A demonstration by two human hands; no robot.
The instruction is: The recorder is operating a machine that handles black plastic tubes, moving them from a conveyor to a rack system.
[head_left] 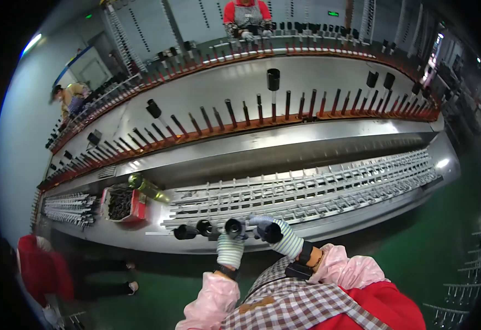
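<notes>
While my left hand [230,250] in its striped glove is closed around a black tube [235,226], my right hand [276,234] is wrapped around another black tube [268,232] just beside it. Both sets of fingers are clenched, each on its own tube, and the open ends of the tubes face up at me.

Both tubes sit just over the front edge of the shiny metal worktop [306,144]. Two more black tubes [195,230] lie on that edge, close to the left of my left hand. A metal rack [306,193] full of thin bars lies on the worktop right behind my hands. A red box [122,204] of small dark parts stands to the left of the rack, with a green bottle [148,187] next to it.

I think a tube could slip, because gloves can be slippery and the tubes look smooth. If one drops here, it may miss the edge and fall to the green floor [427,258]. My two tubes are very close, so they could bump. My left wrist could also knock the loose tubes and make them roll off. Farther back, rows of upright pins [284,107] run along behind the rack; I could catch a sleeve on the rack if I reach over it.
</notes>
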